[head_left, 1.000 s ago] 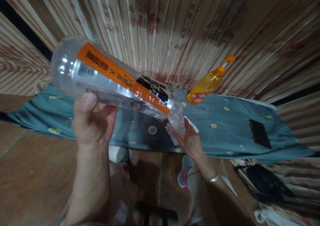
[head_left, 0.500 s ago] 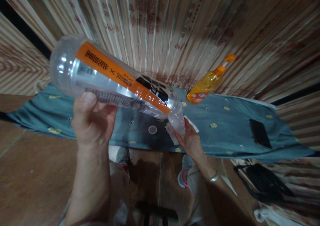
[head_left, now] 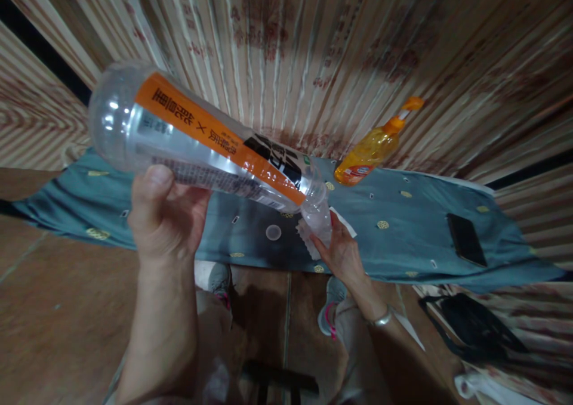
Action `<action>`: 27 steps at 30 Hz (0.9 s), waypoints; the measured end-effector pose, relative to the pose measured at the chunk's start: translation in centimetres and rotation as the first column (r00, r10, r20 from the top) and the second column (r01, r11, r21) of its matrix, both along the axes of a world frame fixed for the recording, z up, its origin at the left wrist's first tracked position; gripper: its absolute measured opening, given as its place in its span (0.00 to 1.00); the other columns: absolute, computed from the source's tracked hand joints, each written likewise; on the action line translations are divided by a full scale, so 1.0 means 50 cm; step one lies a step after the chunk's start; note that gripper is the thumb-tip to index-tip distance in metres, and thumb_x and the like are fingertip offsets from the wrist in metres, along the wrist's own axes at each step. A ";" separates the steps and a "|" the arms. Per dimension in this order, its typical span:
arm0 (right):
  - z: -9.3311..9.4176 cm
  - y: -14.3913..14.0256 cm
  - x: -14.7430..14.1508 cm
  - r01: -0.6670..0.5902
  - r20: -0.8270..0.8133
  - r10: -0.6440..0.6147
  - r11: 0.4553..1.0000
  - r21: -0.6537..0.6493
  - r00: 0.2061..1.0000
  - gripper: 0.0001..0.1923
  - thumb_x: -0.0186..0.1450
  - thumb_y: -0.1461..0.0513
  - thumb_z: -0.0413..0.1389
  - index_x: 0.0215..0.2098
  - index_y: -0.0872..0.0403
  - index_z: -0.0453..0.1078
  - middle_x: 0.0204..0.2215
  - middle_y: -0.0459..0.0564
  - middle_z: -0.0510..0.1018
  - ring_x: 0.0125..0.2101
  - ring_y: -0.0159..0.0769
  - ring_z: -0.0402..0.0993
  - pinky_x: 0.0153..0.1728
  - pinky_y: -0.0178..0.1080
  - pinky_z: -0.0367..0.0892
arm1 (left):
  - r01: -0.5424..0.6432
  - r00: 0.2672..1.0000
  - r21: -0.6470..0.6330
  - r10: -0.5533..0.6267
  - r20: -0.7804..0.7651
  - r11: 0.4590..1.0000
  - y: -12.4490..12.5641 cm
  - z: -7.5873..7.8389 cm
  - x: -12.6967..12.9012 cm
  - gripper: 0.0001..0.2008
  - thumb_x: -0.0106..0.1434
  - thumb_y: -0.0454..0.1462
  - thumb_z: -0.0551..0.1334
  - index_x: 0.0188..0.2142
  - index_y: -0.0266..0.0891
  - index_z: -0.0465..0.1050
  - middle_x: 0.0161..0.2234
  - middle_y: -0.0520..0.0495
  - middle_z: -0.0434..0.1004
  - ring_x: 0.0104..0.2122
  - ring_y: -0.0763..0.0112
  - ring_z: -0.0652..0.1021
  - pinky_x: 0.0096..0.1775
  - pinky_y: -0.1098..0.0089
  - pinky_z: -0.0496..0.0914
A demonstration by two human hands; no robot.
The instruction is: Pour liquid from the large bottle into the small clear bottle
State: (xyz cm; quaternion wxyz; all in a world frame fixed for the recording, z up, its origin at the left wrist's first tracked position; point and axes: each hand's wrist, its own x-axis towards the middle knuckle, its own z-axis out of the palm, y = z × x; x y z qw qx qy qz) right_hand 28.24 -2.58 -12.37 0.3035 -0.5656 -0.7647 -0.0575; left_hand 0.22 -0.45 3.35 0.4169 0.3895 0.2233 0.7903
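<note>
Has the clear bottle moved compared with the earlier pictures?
No. The clear bottle keeps its tilt, its mouth down by the right hand, at the same spot against the yellow bottle.

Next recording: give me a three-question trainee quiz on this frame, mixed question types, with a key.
1. True or false: the left hand holds the clear bottle near its base, with the neck tilted down toward the right hand.
2. Multiple choice: where is the black phone? A) on the floor B) on the blue cloth, at the right C) in the right hand
3. Fill in: the bottle of yellow liquid has an ______ cap.

Key: 1 true; 2 B; 3 orange. The right hand's grip is at the clear bottle's neck, against a white tissue.
</note>
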 end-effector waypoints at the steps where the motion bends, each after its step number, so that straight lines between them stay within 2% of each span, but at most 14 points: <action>1: 0.000 0.000 0.000 0.000 -0.001 0.000 1.000 -0.002 1.000 0.37 0.73 0.46 0.49 0.68 0.64 0.55 0.53 0.70 0.78 0.51 0.54 0.79 0.45 0.53 0.80 | 0.001 1.000 -0.003 -0.001 0.014 1.000 -0.001 0.001 0.001 0.12 0.49 0.40 0.76 0.22 0.45 0.74 0.20 0.58 0.73 0.34 0.69 0.80 0.52 0.65 0.76; 4: 0.001 -0.001 0.000 0.002 -0.002 -0.002 1.000 -0.015 1.000 0.36 0.73 0.47 0.50 0.68 0.64 0.55 0.53 0.70 0.78 0.52 0.55 0.79 0.45 0.53 0.80 | -0.003 0.999 -0.002 0.003 0.036 1.000 -0.001 0.004 0.004 0.11 0.48 0.39 0.76 0.24 0.46 0.75 0.22 0.60 0.76 0.31 0.73 0.79 0.48 0.68 0.77; 8: 0.001 -0.001 0.000 0.003 -0.008 -0.004 1.000 -0.021 1.000 0.36 0.73 0.47 0.50 0.68 0.64 0.55 0.53 0.70 0.78 0.52 0.54 0.79 0.44 0.53 0.80 | 0.015 1.000 0.011 -0.015 0.014 1.000 -0.001 0.006 0.007 0.11 0.48 0.39 0.76 0.25 0.45 0.76 0.17 0.61 0.70 0.26 0.73 0.77 0.43 0.70 0.77; 14: -0.001 0.000 0.000 -0.002 -0.001 0.002 1.000 0.004 1.000 0.37 0.73 0.46 0.49 0.68 0.64 0.55 0.52 0.70 0.79 0.51 0.54 0.79 0.44 0.53 0.81 | 0.000 1.000 0.010 0.000 0.019 1.000 -0.001 0.004 0.007 0.11 0.48 0.40 0.77 0.27 0.47 0.76 0.18 0.61 0.71 0.33 0.69 0.81 0.55 0.63 0.75; 19: -0.003 -0.001 0.002 -0.009 -0.003 0.009 1.000 0.007 1.000 0.37 0.73 0.46 0.50 0.69 0.64 0.54 0.53 0.70 0.78 0.52 0.54 0.79 0.44 0.53 0.80 | -0.016 1.000 0.005 0.016 0.010 1.000 -0.003 0.000 0.003 0.12 0.49 0.40 0.76 0.23 0.44 0.74 0.18 0.59 0.71 0.35 0.67 0.82 0.58 0.60 0.73; 24: -0.006 0.000 0.003 -0.010 0.005 0.010 1.000 -0.001 1.000 0.37 0.73 0.46 0.50 0.69 0.64 0.54 0.54 0.70 0.78 0.52 0.54 0.79 0.46 0.53 0.80 | -0.037 0.998 -0.049 0.034 -0.055 0.998 -0.006 0.005 0.005 0.13 0.48 0.43 0.76 0.33 0.45 0.78 0.29 0.55 0.81 0.50 0.57 0.81 0.62 0.52 0.69; 27: -0.004 0.000 0.002 -0.002 -0.010 0.002 1.000 -0.012 1.000 0.37 0.73 0.46 0.50 0.68 0.64 0.54 0.54 0.70 0.78 0.53 0.54 0.78 0.46 0.53 0.80 | -0.063 0.997 -0.041 0.062 -0.035 0.997 -0.005 0.006 0.008 0.12 0.49 0.42 0.74 0.33 0.46 0.79 0.29 0.53 0.81 0.50 0.55 0.81 0.59 0.52 0.72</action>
